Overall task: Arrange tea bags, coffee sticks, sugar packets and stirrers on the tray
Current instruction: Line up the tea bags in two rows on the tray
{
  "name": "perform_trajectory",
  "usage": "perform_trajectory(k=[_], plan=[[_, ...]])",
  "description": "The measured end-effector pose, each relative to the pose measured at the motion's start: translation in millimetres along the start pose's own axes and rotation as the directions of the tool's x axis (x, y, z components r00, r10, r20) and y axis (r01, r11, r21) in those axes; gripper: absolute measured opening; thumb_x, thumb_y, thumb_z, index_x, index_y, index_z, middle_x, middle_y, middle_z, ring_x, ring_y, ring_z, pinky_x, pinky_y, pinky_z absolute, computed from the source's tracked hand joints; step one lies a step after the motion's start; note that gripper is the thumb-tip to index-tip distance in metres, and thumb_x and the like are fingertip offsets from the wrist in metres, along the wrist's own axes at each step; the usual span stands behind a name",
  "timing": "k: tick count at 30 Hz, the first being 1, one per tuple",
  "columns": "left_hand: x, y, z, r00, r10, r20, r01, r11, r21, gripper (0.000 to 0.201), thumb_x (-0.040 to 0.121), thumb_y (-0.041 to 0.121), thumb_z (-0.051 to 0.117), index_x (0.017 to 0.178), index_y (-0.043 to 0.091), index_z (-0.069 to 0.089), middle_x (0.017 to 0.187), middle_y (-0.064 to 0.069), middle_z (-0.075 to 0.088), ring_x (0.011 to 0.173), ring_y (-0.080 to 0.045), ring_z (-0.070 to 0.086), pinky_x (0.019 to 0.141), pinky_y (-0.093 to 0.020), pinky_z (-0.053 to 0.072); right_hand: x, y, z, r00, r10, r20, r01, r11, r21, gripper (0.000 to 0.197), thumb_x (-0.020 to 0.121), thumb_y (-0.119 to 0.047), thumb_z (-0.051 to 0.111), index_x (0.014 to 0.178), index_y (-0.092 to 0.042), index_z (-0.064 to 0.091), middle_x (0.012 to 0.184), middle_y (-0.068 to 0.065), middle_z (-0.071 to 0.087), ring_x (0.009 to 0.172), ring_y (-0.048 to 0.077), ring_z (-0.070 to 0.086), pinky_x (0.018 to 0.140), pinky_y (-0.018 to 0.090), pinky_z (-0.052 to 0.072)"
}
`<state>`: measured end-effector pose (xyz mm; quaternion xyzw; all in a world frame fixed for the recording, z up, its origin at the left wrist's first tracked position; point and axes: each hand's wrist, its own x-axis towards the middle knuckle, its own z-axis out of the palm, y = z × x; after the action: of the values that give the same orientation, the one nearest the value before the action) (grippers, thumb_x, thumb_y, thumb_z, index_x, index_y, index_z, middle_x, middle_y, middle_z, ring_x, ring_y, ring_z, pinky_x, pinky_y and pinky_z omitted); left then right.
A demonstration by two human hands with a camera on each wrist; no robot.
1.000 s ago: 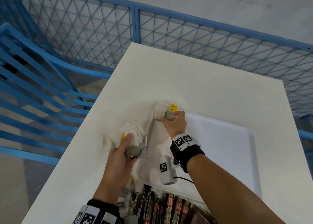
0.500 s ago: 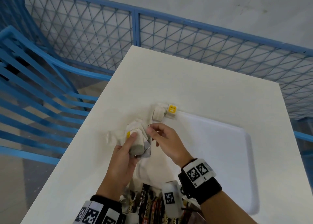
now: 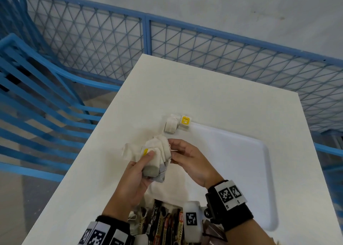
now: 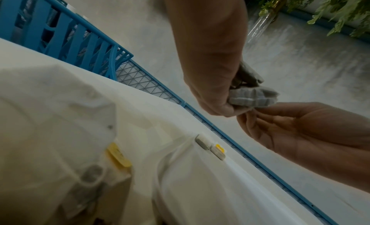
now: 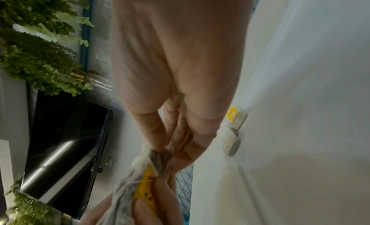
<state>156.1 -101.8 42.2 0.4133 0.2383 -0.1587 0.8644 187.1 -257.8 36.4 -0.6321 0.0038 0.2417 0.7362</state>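
While left hand (image 3: pixel 137 176) grips tea bags (image 3: pixel 157 152), right hand (image 3: pixel 187 159) pinches (one).

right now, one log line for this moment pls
left hand: holds tea bag bunch | right hand: pinching one from bunch | tray: two tea bags at far-left corner

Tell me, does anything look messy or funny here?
A bit. The two tea bags sit crooked at the white tray's far corner, one apparently hanging over the rim. The left hand holds a jumbled bunch of tea bags.
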Motion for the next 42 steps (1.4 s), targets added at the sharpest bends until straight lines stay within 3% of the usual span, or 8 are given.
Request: perform_trajectory(k=[9,17,20,23,29,33,36,42], plan=[[-5.9,-8.4,4.7,0.997,-0.058,0.047,0.056,0.997,0.049,0.019,0.074,0.016,0.063,0.082,0.002,0.073,0.085,-0.021,0.068,0.067,-0.023,0.067,0.05,-0.028,0.054,-8.8,-2.1,4.2,0.991,-0.058,-0.118,0.033,0.978,-0.205,0.019,0.087,-0.002,0.059,0.091,-0.02,0.066,0.089,0.001,0.063,0.079,0.013,0.056,0.078,0.028,0.048],[-6.5,-5.7,6.2,1.0,-0.015,-0.009,0.015,0.999,0.045,0.02,0.081,0.009,0.058,0.097,-0.003,0.064,0.075,-0.017,0.069,0.055,-0.021,0.064,0.046,-0.028,0.053,-14.8,4.0,0.5,0.989,-0.044,-0.142,0.039,0.999,-0.038,0.014,0.084,0.0,0.063,0.077,-0.008,0.054,0.074,0.002,0.06,0.059,0.012,0.053,0.06,0.024,0.045],[-8.1,-4.5,7.1,1.0,-0.003,0.003,0.003,0.998,0.064,0.014,0.086,0.005,0.054,0.094,-0.003,0.064,0.071,-0.015,0.069,0.052,-0.02,0.064,0.044,-0.028,0.051,-17.2,1.0,-1.5,0.994,-0.013,-0.106,0.021,0.997,0.076,0.012,0.085,-0.01,0.064,0.086,-0.005,0.053,0.075,0.004,0.063,0.069,0.014,0.058,0.06,0.024,0.046],[-9.3,-3.9,9.1,1.0,-0.006,0.016,0.005,0.998,0.067,0.014,0.087,0.002,0.053,0.095,-0.002,0.064,0.073,-0.014,0.071,0.057,-0.019,0.067,0.046,-0.026,0.053,-17.1,-0.6,-2.9,0.995,0.011,-0.101,-0.002,0.996,0.089,0.038,0.085,-0.022,0.064,0.104,0.009,0.052,0.085,0.012,0.06,0.075,0.015,0.06,0.064,0.024,0.05],[-11.4,-1.0,7.7,1.0,-0.006,0.001,0.006,0.999,0.053,0.016,0.084,0.005,0.054,0.096,-0.002,0.063,0.072,-0.015,0.069,0.051,-0.019,0.063,0.044,-0.027,0.051,-15.6,0.0,-8.7,0.979,0.022,-0.203,0.011,0.987,0.159,0.016,0.095,-0.014,0.049,0.088,-0.011,0.063,0.088,0.001,0.068,0.079,0.012,0.062,0.068,0.024,0.052],[-8.1,2.3,-1.0,0.998,0.013,-0.056,-0.012,1.0,0.017,0.016,0.086,0.006,0.054,0.097,-0.003,0.062,0.073,-0.014,0.069,0.055,-0.019,0.064,0.047,-0.028,0.053,-12.4,5.3,-16.7,0.966,0.078,-0.247,-0.007,0.962,0.274,0.016,0.095,-0.008,0.047,0.086,-0.006,0.061,0.084,0.007,0.068,0.072,0.017,0.062,0.063,0.022,0.051],[-7.0,5.0,-4.9,0.996,0.039,-0.075,-0.037,0.999,0.027,0.014,0.089,0.005,0.052,0.092,-0.004,0.062,0.065,-0.011,0.068,0.053,-0.017,0.064,0.047,-0.028,0.054,-5.3,12.8,-24.2,0.956,0.11,-0.272,-0.019,0.949,0.315,0.013,0.09,0.005,0.05,0.094,0.0,0.062,0.088,0.01,0.065,0.08,0.018,0.062,0.075,0.021,0.056],[-6.3,7.1,-13.2,0.995,0.036,-0.096,-0.033,0.999,0.033,0.018,0.089,0.007,0.053,0.096,-0.006,0.061,0.061,-0.011,0.065,0.051,-0.017,0.063,0.045,-0.025,0.052,27.5,19.2,-37.9,0.864,0.166,-0.475,-0.12,0.985,0.126,0.013,0.086,0.005,0.058,0.096,-0.004,0.06,0.083,0.008,0.063,0.073,0.017,0.06,0.069,0.021,0.054]])
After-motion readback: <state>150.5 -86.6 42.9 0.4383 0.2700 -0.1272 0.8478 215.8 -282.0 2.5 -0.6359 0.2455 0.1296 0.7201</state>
